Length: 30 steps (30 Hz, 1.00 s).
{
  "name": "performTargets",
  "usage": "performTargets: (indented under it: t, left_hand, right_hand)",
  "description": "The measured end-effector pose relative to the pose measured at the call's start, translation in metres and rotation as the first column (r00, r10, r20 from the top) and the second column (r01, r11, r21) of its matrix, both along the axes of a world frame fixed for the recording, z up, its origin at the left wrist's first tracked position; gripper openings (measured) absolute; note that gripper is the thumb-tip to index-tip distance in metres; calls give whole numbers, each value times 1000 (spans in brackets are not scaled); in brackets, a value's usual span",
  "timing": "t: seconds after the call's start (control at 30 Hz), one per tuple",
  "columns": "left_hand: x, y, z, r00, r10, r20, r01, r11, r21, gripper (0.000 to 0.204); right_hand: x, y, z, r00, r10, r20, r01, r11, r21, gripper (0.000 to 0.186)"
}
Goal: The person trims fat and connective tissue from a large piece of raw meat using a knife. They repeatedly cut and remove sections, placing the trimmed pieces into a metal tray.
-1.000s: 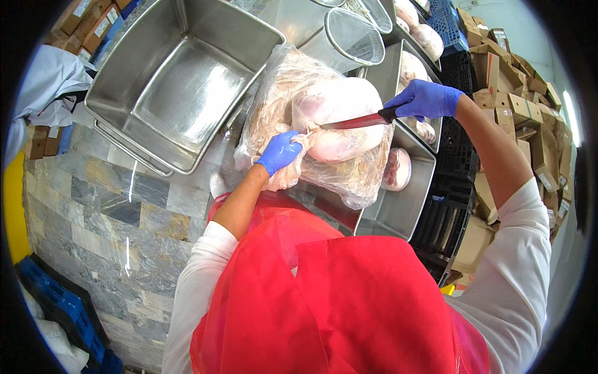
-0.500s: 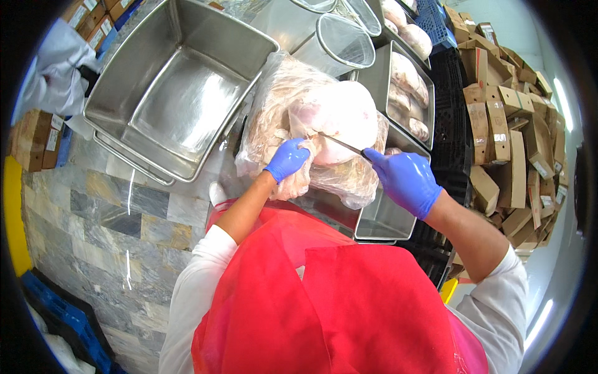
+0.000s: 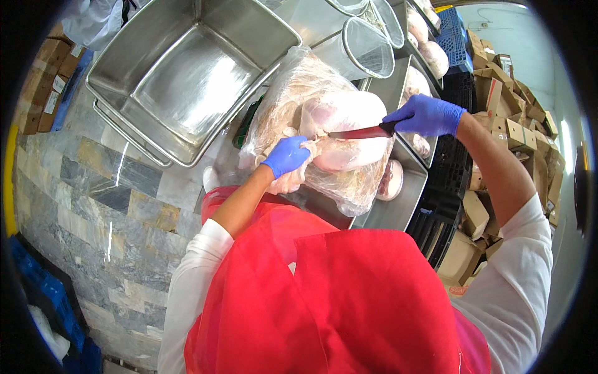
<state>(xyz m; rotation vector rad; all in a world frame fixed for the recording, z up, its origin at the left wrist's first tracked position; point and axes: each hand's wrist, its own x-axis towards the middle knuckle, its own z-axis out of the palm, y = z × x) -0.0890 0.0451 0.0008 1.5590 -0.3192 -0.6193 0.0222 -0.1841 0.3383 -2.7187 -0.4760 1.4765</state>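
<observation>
My left hand [image 3: 286, 157], in a blue glove, is closed on a loose flap of skin [image 3: 291, 179] at the near left side of a large, pale, rounded piece of raw meat [image 3: 344, 111]. The gloved right hand [image 3: 431, 116] grips a knife [image 3: 360, 133] by its dark handle. The knife's blade lies across the meat, its tip pointing left toward the flap. Beneath the meat is a bulky block in clear plastic wrap [image 3: 274, 106]. Whatever the left fingertips pinch inside the fold is partly hidden.
At the left stands a deep steel tub [image 3: 187, 81]. Clear plastic bins [image 3: 367, 53] are beyond the meat. Steel trays [image 3: 387, 204] with pale rounded meat pieces run along the right, beside black crates [image 3: 460, 149]. Cardboard boxes [image 3: 523, 134] are heaped farther right.
My right hand has moved up and to the right, and more of the knife's blade shows. My left hand keeps its hold on the flap. The view has shifted slightly.
</observation>
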Motion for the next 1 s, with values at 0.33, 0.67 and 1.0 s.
performTargets:
  t: [0.33, 0.67, 1.0]
  left_hand:
    - [13, 1, 0, 991, 56, 125, -50, 997, -51, 26]
    - [18, 7, 2, 912, -86, -401, -98, 904, -416, 23]
    - [14, 9, 2, 928, -159, -336, -10, 894, -448, 22]
  right_hand:
    - [-72, 12, 5, 968, 92, 232, -77, 994, -74, 33]
    - [-214, 55, 27, 729, 262, 632, -83, 951, -298, 38]
    - [-148, 84, 24, 781, 400, 479, -264, 908, -326, 34]
